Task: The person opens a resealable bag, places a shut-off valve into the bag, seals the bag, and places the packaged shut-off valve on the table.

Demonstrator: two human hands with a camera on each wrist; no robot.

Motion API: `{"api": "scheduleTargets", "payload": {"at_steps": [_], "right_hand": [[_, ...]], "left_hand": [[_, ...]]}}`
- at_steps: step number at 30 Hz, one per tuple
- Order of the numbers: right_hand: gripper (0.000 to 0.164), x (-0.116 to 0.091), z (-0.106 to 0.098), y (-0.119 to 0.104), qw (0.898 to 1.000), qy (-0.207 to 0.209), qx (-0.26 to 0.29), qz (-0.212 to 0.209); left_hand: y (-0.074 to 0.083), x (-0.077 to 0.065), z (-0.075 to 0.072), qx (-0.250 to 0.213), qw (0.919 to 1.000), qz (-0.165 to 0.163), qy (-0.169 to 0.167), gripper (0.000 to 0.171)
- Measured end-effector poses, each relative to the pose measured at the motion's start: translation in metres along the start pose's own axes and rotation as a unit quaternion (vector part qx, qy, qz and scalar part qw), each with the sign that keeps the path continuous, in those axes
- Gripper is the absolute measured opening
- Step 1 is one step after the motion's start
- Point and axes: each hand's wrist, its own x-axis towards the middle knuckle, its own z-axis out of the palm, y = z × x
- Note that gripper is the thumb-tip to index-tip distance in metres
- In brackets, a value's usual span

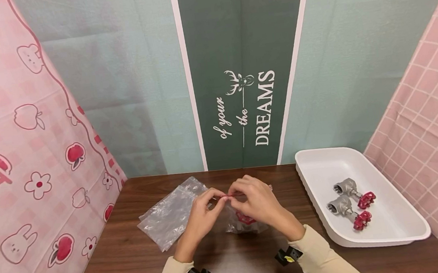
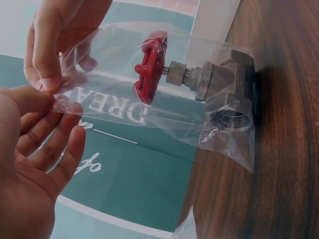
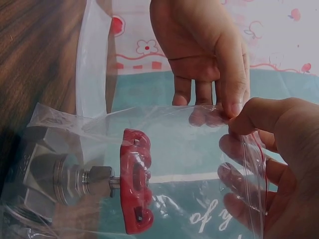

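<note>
A clear zip bag [image 2: 119, 55] with a red zip line stands on the table. Inside it sits a metal gate valve [image 2: 224, 82], its red handwheel [image 3: 134, 181] pointing up toward the bag's mouth. My left hand [image 1: 203, 212] pinches the zip edge between thumb and forefinger, its other fingers loosely bent. Right beside it, my right hand [image 1: 256, 200] pinches the same edge, thumb and forefinger nearly touching the left ones. In the head view the right hand hides part of the bag and valve.
Flat clear bags [image 1: 171, 214] lie on the brown wooden table [image 1: 112, 265] left of the hands. To the right, a white tray [image 1: 391, 225] holds two more valves [image 1: 340, 206] with red handwheels. Printed cloths hang behind and at both sides.
</note>
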Motion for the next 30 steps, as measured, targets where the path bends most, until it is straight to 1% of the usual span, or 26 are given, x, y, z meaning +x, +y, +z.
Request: {"api": "scheduleTargets", "payload": {"at_steps": [5, 12, 17, 20, 24, 30], "right_hand": [[0.015, 0.0005, 0.0000, -0.0002, 1.000, -0.002, -0.003, 0.000], [0.016, -0.0006, -0.0048, 0.0005, 1.000, -0.012, 0.000, 0.023], [0.015, -0.0027, -0.0079, 0.0037, 1.000, -0.013, 0.005, 0.027], [0.016, -0.0034, -0.0081, 0.0047, 1.000, -0.017, 0.012, 0.021], [0.015, -0.0042, -0.0070, 0.0057, 0.999, -0.019, 0.023, 0.016], [0.014, -0.0047, -0.0064, 0.0058, 1.000, -0.014, 0.024, 0.011]], "left_hand": [[0.0012, 0.0002, -0.0002, -0.003, 1.0000, 0.004, 0.000, 0.002], [0.0004, -0.0002, 0.0006, -0.006, 1.0000, 0.000, 0.005, 0.005], [-0.0001, -0.0007, 0.0017, -0.014, 0.9999, -0.003, -0.001, 0.009], [-0.0009, -0.0001, 0.0034, -0.023, 0.9997, 0.008, -0.009, 0.009], [-0.0023, 0.0011, 0.0063, -0.027, 0.9993, 0.026, -0.007, 0.005], [-0.0023, 0.0017, 0.0083, -0.022, 0.9993, 0.031, 0.001, 0.003]]}}
